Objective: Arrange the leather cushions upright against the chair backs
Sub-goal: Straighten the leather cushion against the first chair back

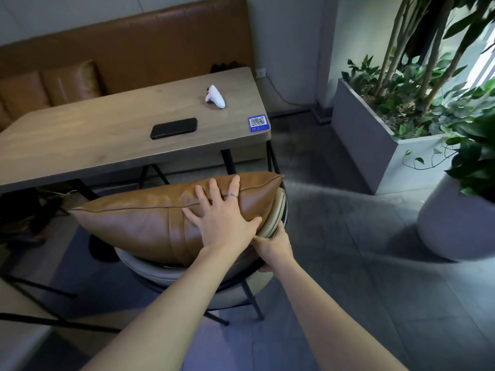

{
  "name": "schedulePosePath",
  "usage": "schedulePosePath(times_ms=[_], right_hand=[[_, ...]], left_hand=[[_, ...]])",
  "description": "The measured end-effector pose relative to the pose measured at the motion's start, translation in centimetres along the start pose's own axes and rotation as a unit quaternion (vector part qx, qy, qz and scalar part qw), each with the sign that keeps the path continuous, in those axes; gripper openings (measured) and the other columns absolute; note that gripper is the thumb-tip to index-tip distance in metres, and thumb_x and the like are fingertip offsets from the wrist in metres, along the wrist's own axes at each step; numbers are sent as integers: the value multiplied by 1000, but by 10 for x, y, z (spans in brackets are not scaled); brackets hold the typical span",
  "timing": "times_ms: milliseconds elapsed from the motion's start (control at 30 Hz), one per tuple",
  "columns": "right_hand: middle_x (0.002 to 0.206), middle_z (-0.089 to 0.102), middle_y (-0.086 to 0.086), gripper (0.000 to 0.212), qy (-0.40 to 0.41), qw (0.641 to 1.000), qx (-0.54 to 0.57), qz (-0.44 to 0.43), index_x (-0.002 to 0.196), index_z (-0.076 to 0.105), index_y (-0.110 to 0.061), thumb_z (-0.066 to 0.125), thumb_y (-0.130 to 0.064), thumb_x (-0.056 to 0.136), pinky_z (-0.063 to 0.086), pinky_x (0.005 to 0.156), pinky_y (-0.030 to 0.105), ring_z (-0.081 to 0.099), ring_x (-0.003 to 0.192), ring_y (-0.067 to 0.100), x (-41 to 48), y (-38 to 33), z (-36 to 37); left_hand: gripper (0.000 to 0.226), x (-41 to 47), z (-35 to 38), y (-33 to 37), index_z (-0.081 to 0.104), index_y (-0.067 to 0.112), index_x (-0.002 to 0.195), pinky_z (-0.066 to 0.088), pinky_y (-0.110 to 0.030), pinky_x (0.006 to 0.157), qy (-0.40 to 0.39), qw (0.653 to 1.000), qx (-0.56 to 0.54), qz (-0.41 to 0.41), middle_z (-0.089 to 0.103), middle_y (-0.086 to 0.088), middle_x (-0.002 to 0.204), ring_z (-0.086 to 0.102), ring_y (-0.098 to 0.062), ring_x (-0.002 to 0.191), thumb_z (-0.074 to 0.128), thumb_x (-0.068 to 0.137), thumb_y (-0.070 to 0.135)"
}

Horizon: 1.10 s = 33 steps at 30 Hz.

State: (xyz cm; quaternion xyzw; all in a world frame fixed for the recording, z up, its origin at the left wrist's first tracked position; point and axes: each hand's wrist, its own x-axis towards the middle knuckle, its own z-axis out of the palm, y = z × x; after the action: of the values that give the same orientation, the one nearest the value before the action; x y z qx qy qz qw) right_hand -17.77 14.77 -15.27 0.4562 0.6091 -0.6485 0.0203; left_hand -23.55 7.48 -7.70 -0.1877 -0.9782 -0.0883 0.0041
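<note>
A brown leather cushion (139, 226) stands on edge on a grey chair (160, 271), leaning against the chair's beige back (274, 212). My left hand (222, 218) lies flat on the cushion's near face with fingers spread, pressing it. My right hand (273, 245) grips the chair back from behind, at the cushion's right end. Two more brown cushions (48, 87) rest upright against the bench seat's back at the far left, behind the table.
A wooden table (80, 140) stands just beyond the chair, carrying a black phone (173, 128), a white controller (215, 97) and a blue QR sticker (258, 123). A grey planter (375, 137) and a white pot (455, 226) with plants stand at the right.
</note>
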Motion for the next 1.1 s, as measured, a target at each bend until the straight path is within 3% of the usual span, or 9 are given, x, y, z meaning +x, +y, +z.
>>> schedulePosePath(times_ms=[200,333,400,533,633,767,900,1033,1100], right_hand=[[155,47,4,128,-11,1000,-6,-16,162,22,-35,80,-57,50,66,63,52,60,121,38,-2,-3,0],[156,47,5,138,-12,1000,-7,-25,164,15,-35,74,-65,43,66,73,54,60,124,37,0,2,1],[155,48,6,132,-14,1000,-7,-23,165,11,-35,76,-59,53,65,78,55,59,126,36,0,3,0],[154,46,9,112,-22,999,-28,-16,166,4,-32,78,-43,82,67,73,50,58,125,37,4,5,-4],[156,44,11,113,-15,999,-33,-12,166,2,-31,79,-45,84,65,81,52,56,128,37,3,4,-4],[158,41,12,112,-23,999,-30,1,166,0,-34,79,-43,86,65,79,52,55,127,38,0,3,-6],[157,43,13,113,-38,998,-52,11,165,-7,-36,76,-46,88,65,78,48,58,110,32,-2,1,-6],[153,50,15,120,-9,992,-121,-17,165,-5,-28,74,-61,82,56,100,50,58,128,38,-10,1,-3],[148,52,16,109,24,983,-175,-57,163,5,-23,72,-60,85,51,100,46,56,129,40,-21,0,-4]], left_hand=[[102,1,3,2,3,43,160,3,-72,118,5,1000,9,-6,1,-10,173,-8,-39,157,64,83,70],[100,-1,6,3,2,43,160,4,-71,118,13,1000,13,-8,1,-10,173,-8,-39,157,63,85,68],[100,-1,9,3,1,43,160,4,-71,118,16,1000,17,-9,0,-10,173,-8,-39,157,62,85,69],[99,3,13,4,-1,43,160,4,-72,118,12,1000,23,-11,0,-10,173,-7,-40,157,61,86,69],[100,3,13,4,0,42,160,4,-72,118,15,999,27,-11,0,-10,173,-7,-40,157,61,86,69],[101,2,12,4,0,42,160,5,-72,118,10,1000,26,-11,1,-10,173,-7,-40,157,61,85,70],[102,-2,7,0,0,43,160,4,-71,118,-3,1000,23,-6,0,-10,173,-7,-39,157,63,84,70],[104,-5,-4,-9,-3,43,160,8,-71,118,-33,999,32,21,0,-10,173,-6,-38,157,64,85,67],[103,-7,-14,-16,-5,43,161,11,-68,119,-54,997,45,41,0,-9,173,-4,-37,158,63,86,66]])
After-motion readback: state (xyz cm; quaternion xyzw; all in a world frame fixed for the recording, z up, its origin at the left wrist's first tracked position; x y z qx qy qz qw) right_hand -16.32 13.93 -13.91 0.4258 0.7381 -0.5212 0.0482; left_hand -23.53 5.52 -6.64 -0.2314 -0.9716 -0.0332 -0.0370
